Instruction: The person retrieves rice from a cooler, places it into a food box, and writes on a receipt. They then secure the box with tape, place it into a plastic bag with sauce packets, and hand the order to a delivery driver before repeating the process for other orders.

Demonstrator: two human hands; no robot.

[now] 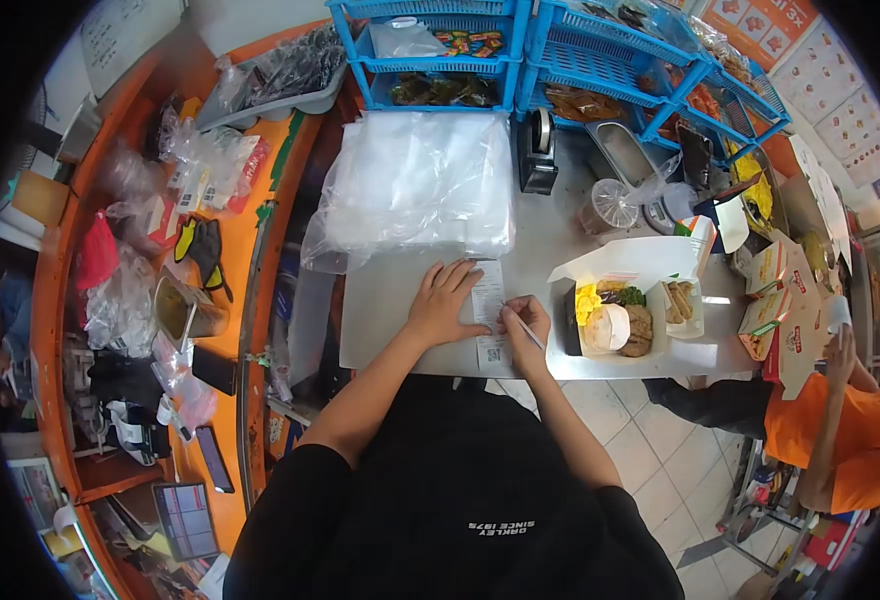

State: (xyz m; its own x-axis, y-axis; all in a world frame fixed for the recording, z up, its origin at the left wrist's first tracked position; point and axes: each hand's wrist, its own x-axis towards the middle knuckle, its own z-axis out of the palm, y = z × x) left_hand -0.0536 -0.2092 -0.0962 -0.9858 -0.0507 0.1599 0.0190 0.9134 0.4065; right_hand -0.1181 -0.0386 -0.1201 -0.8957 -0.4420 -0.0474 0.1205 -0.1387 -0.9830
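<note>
A long printed receipt (pixel 488 300) lies on the metal table (pixel 390 320) in front of me. My left hand (pixel 446 306) rests flat with its fingers spread, touching the receipt's left edge. My right hand (pixel 526 335) is closed around a slim pen (pixel 532 335) at the receipt's right side. To the right, an open meal box (pixel 578 325) holds a round pale mound, browned meat, yellow pieces and greens. Against it stands a smaller open box (pixel 695 312) with fried strips inside.
Clear plastic bags (pixel 420 185) are stacked behind my hands, near a black tape dispenser (pixel 539 155). Blue tiered baskets (pixel 440 65) line the back. At left is an orange counter (pixel 245 240) with bags and phones. A person in an orange shirt (pixel 830 440) is at right.
</note>
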